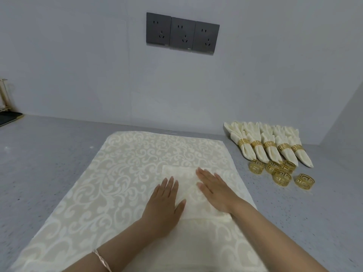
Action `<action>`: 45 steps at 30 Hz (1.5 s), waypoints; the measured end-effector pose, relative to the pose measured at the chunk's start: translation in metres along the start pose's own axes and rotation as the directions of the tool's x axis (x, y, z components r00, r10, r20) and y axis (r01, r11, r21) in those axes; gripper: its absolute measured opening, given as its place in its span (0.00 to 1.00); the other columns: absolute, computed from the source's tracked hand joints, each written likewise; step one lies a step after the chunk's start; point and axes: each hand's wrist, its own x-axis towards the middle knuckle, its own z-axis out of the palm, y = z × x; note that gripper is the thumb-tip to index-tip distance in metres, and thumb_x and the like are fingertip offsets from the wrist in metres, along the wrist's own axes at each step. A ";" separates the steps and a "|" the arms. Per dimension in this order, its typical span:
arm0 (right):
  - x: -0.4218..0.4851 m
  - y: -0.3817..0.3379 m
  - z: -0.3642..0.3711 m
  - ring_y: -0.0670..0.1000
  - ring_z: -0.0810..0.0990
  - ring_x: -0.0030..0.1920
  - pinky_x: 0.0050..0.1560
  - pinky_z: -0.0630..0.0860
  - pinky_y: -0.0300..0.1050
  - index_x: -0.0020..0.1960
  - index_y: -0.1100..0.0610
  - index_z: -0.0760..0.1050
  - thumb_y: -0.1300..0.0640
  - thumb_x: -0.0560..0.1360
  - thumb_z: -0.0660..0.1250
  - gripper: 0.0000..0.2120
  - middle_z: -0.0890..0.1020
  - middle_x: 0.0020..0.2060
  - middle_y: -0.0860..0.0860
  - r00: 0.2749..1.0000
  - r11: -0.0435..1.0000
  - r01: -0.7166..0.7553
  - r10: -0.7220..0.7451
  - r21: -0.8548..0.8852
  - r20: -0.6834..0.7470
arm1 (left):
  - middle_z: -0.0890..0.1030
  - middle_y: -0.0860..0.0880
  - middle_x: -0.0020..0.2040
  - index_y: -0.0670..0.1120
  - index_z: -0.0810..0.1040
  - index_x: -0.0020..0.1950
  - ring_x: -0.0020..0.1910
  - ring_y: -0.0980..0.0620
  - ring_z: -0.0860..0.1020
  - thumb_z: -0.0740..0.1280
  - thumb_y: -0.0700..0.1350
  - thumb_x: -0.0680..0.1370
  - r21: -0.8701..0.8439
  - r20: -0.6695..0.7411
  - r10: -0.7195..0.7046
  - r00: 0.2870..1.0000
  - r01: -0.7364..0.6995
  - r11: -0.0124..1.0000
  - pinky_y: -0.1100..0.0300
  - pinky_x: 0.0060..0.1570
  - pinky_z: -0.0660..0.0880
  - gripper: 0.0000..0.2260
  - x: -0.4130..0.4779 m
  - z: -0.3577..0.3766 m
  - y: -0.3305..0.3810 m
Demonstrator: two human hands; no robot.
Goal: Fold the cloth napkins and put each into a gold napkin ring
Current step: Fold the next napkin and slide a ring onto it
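Note:
A cream napkin, folded into a small rectangle, lies on top of a larger cream damask cloth spread over the grey counter. My left hand presses flat on the folded napkin's left part, fingers straight. My right hand lies flat on its right part, fingers straight too. To the right, several folded napkins in gold rings lie in a row. Several loose gold napkin rings sit just in front of that row.
A grey wall with three dark sockets rises behind the counter. A side wall closes the far right corner. At the far left edge stand a gold rack and a dark tray.

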 end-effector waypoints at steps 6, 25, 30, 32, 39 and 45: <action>0.014 0.015 -0.005 0.43 0.40 0.76 0.73 0.35 0.39 0.78 0.52 0.41 0.49 0.83 0.41 0.24 0.43 0.77 0.45 0.997 0.997 -0.076 0.076 0.000 -0.006 | 0.37 0.55 0.78 0.54 0.40 0.78 0.75 0.56 0.34 0.18 0.74 0.55 -0.046 0.044 0.042 0.998 -0.040 0.998 0.60 0.71 0.31 0.55 -0.001 -0.004 -0.003; -0.069 0.022 -0.024 0.39 0.77 0.53 0.59 0.70 0.36 0.55 0.47 0.80 0.53 0.72 0.68 0.11 0.81 0.49 0.37 0.941 0.947 0.279 -0.236 0.160 -0.243 | 0.45 0.55 0.79 0.64 0.48 0.76 0.77 0.54 0.40 0.28 0.67 0.67 -0.088 -0.019 0.064 0.998 -0.065 0.994 0.63 0.70 0.33 0.37 -0.002 -0.004 -0.004; -0.055 0.015 -0.030 0.40 0.74 0.34 0.42 0.69 0.33 0.32 0.46 0.75 0.51 0.75 0.68 0.13 0.77 0.30 0.42 0.970 0.815 0.150 -0.012 0.560 -0.242 | 0.48 0.56 0.79 0.66 0.51 0.75 0.77 0.55 0.41 0.33 0.65 0.70 -0.145 -0.036 0.061 0.998 -0.065 0.987 0.63 0.71 0.35 0.32 -0.003 -0.006 -0.003; -0.047 0.015 -0.026 0.40 0.67 0.29 0.36 0.64 0.32 0.27 0.45 0.73 0.54 0.75 0.69 0.17 0.70 0.24 0.41 0.964 0.766 0.116 0.067 0.632 -0.259 | 0.48 0.56 0.79 0.67 0.53 0.74 0.77 0.56 0.40 0.36 0.67 0.75 -0.183 -0.013 0.051 0.999 -0.053 0.982 0.61 0.72 0.35 0.28 -0.004 -0.007 -0.002; -0.026 0.018 -0.013 0.46 0.67 0.29 0.36 0.67 0.36 0.36 0.56 0.80 0.53 0.70 0.74 0.09 0.70 0.24 0.44 0.932 0.736 0.031 0.223 0.676 -0.286 | 0.46 0.57 0.79 0.67 0.53 0.74 0.77 0.56 0.38 0.42 0.62 0.79 -0.154 0.023 0.055 0.998 -0.051 0.987 0.60 0.72 0.35 0.23 -0.004 -0.006 -0.003; -0.020 0.017 -0.012 0.42 0.69 0.27 0.34 0.67 0.35 0.38 0.55 0.79 0.54 0.70 0.74 0.07 0.73 0.26 0.42 0.937 0.822 -0.045 0.233 0.568 -0.262 | 0.54 0.55 0.78 0.63 0.62 0.73 0.78 0.52 0.45 0.51 0.54 0.83 -0.175 0.040 0.049 0.998 -0.042 0.984 0.54 0.75 0.40 0.18 0.007 -0.007 -0.006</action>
